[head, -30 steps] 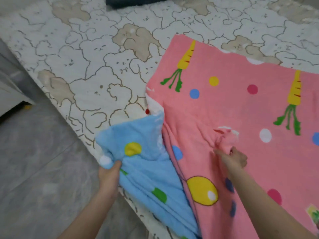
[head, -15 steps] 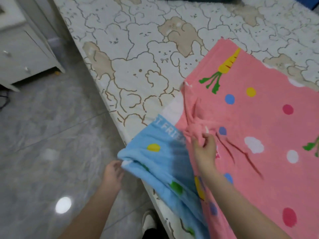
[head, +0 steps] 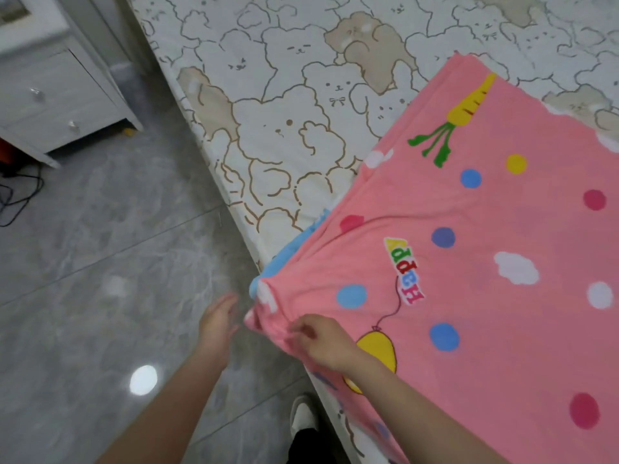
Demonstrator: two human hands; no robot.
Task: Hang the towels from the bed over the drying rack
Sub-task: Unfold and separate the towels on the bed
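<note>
- Your right hand (head: 321, 339) pinches the near-left corner of the pink towel (head: 495, 296), bunching the cloth at the bed's (head: 284, 105) near edge.
- Your left hand (head: 217, 324) hangs over the grey floor (head: 110, 269), just left of that corner; fingers loosely spread, holding nothing, blurred.
- The pink towel lies spread across the bed's right side.
- The blue towel (head: 284, 259) lies underneath, only a strip showing along the pink one's left edge.
- A white cabinet (head: 57, 95) stands far left.
</note>
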